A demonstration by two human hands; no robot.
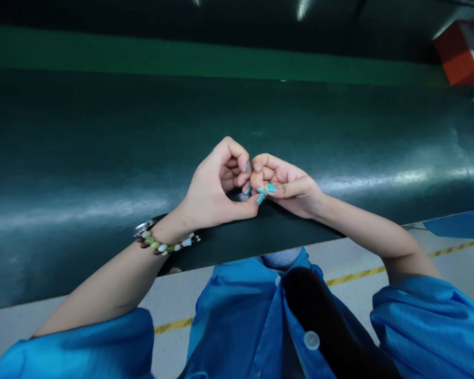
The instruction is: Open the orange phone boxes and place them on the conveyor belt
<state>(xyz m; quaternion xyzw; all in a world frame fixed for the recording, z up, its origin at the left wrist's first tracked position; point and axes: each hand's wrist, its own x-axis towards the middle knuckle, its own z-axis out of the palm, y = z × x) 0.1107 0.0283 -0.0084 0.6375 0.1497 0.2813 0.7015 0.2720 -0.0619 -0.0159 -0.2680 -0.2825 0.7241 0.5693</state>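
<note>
My left hand (215, 187) and my right hand (294, 187) meet at their fingertips over the dark green tabletop (102, 137), near its front edge. The fingers of my left hand are curled, and its thumb tip touches the fingertips of my right hand. On the right, thumb and index finger press together in a pinch. Whatever lies between the fingertips is too small or hidden to make out. A small pale patch (243, 196) shows in the gap under my left fingers; I cannot tell what it is. A bead bracelet (161, 247) and a watch (144, 226) circle my left wrist.
At the far right corner stands an orange and white box (460, 52). A lighter green strip (205, 60) runs along the back of the table. Below the front edge is a pale floor (355, 258) with yellow-black tape (355, 276). A blue surface (462, 225) lies at right.
</note>
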